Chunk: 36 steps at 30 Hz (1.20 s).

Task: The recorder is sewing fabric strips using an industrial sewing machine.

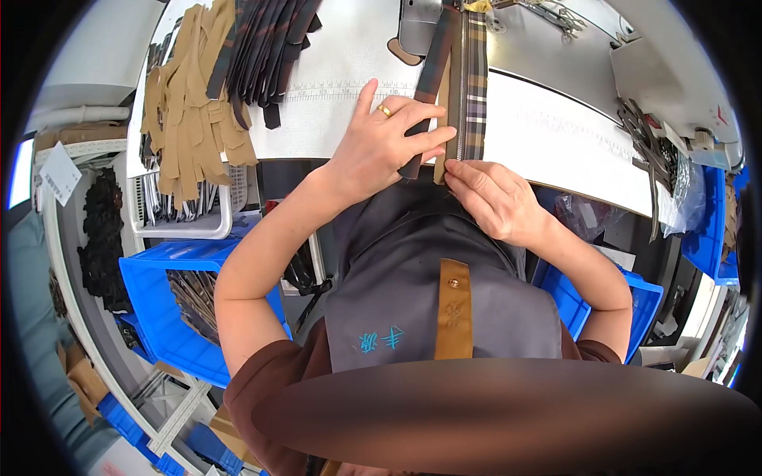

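A zipper (459, 87) with brown tape runs lengthwise before me on a plaid fabric strip (475, 79), its near end past the table edge. My right hand (496, 198) is closed, thumb and fingers pinching that near end. To the zipper's left lies a dark fabric strip (432, 71), with a tan edge showing between them. My left hand (389, 143), a ring on one finger, holds the dark strip near its lower end. Two of its fingers reach across to the zipper tape, and the little finger is raised. The strip's underside is hidden.
Tan strips (190, 111) and dark strips (266, 47) are piled at the left of the white table (333, 135). A sewing machine (667, 71) stands at the right, scissors (556, 16) behind. Below are a white basket (230, 210) and blue bins (151, 293).
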Each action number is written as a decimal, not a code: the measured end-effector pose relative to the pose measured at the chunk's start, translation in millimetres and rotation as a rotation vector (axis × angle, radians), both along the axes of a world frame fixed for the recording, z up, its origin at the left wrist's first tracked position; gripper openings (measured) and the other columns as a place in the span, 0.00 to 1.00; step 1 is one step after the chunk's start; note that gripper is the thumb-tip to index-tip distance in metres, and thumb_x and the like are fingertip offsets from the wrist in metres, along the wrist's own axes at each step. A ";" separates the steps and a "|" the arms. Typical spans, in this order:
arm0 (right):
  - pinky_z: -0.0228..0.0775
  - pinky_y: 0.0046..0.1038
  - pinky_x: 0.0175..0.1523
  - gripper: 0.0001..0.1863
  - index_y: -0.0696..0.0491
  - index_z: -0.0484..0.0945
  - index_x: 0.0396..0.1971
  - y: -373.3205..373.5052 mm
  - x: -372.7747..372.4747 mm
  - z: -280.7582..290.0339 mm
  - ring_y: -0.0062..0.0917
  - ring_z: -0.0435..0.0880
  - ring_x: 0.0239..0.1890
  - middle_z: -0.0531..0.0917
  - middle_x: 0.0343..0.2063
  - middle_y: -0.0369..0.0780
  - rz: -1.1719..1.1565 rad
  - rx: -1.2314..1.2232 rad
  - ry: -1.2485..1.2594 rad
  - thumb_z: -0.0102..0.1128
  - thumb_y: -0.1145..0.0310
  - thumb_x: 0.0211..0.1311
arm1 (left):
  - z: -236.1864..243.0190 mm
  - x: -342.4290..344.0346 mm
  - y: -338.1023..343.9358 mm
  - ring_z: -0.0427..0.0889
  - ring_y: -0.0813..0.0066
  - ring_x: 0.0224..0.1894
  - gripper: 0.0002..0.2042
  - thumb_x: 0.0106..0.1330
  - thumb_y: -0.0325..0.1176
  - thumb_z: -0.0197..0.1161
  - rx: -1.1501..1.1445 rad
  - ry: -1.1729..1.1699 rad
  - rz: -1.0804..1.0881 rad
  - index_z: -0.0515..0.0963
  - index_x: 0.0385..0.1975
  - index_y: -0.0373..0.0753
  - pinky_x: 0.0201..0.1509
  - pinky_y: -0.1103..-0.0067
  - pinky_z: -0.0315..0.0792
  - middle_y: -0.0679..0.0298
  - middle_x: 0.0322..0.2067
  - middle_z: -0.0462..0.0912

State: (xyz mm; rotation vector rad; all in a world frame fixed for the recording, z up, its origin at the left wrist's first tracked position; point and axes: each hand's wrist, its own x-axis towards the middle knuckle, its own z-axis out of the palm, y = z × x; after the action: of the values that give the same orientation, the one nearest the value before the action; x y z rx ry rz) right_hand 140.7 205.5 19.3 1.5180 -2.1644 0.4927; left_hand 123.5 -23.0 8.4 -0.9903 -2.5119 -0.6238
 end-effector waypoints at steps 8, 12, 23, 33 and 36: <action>0.75 0.28 0.42 0.19 0.63 0.78 0.40 -2.2 6.6 -12.0 0.30 0.79 0.42 0.78 0.44 0.45 -0.060 -0.029 0.068 0.60 0.76 0.42 | -0.1 0.2 0.0 0.76 0.73 0.47 0.16 0.55 0.38 0.69 -0.011 -0.008 -0.005 0.82 0.45 0.56 0.64 0.53 0.55 0.74 0.48 0.79; 0.75 0.28 0.43 0.18 0.62 0.78 0.39 -2.4 3.7 -14.9 0.30 0.79 0.42 0.78 0.44 0.44 -0.038 -0.092 0.045 0.60 0.76 0.42 | 4.2 2.0 0.1 0.76 0.72 0.47 0.16 0.56 0.36 0.69 -0.003 -0.026 -0.009 0.82 0.45 0.55 0.63 0.54 0.57 0.73 0.49 0.79; 0.75 0.27 0.40 0.14 0.61 0.78 0.32 -3.9 1.7 -6.6 0.29 0.80 0.39 0.80 0.40 0.43 -0.004 -0.139 -0.021 0.62 0.76 0.40 | 11.7 2.4 -2.7 0.81 0.66 0.50 0.23 0.47 0.17 0.58 0.168 -0.111 -0.118 0.79 0.47 0.39 0.56 0.61 0.70 0.64 0.52 0.79; 0.76 0.27 0.41 0.10 0.59 0.79 0.30 -2.6 1.7 -13.1 0.30 0.80 0.38 0.80 0.36 0.42 -0.006 -0.183 -0.054 0.67 0.75 0.46 | 11.4 7.7 5.8 0.76 0.71 0.57 0.23 0.52 0.21 0.59 -0.035 -0.141 -0.097 0.78 0.51 0.42 0.65 0.55 0.58 0.67 0.57 0.76; 0.76 0.27 0.42 0.14 0.61 0.79 0.37 8.3 -2.1 -3.4 0.31 0.81 0.40 0.81 0.41 0.44 -0.004 -0.244 -0.294 0.66 0.76 0.47 | 17.7 3.7 0.0 0.73 0.72 0.61 0.22 0.56 0.23 0.59 -0.065 -0.245 -0.125 0.78 0.53 0.44 0.68 0.48 0.49 0.70 0.59 0.74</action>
State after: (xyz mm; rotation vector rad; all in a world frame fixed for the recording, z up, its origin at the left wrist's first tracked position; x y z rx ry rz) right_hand 138.7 213.9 15.9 1.3770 -2.2200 0.9939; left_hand 127.2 -23.0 26.1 -1.1644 -2.7131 -0.7455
